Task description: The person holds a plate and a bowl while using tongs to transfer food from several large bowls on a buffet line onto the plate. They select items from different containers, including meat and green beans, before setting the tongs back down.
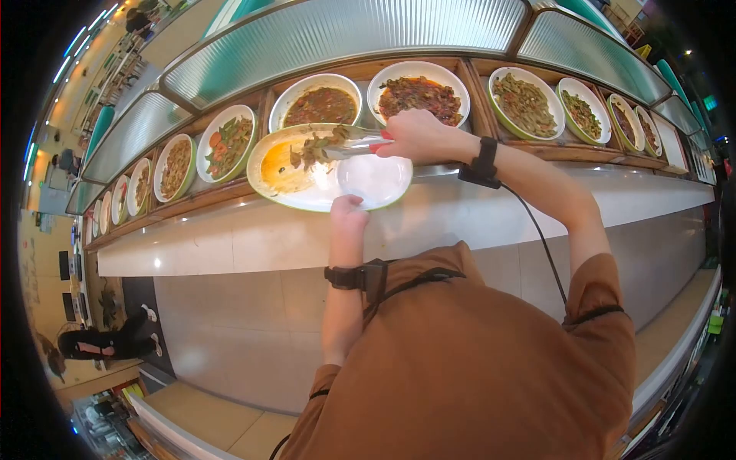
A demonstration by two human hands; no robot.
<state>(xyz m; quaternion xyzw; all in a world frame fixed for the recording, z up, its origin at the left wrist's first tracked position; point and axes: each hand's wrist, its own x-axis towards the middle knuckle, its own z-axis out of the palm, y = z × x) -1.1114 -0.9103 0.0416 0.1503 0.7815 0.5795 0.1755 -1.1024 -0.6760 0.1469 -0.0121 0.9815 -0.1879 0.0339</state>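
My right hand is closed around metal tongs, which reach leftward over a large white oval serving dish. A clump of greenish-brown cooked food is at the tips of the tongs. Yellow oily sauce covers the left half of that dish. Over its right half is a smaller white bowl, whose inside looks bare. My left hand grips the near edge of this bowl, thumb on the rim; its other fingers are hidden.
Behind stand a bowl of brown stew and a bowl of dark reddish food. More filled dishes line the wooden counter on both sides. A ribbed glass guard rises behind. A person is at the far left.
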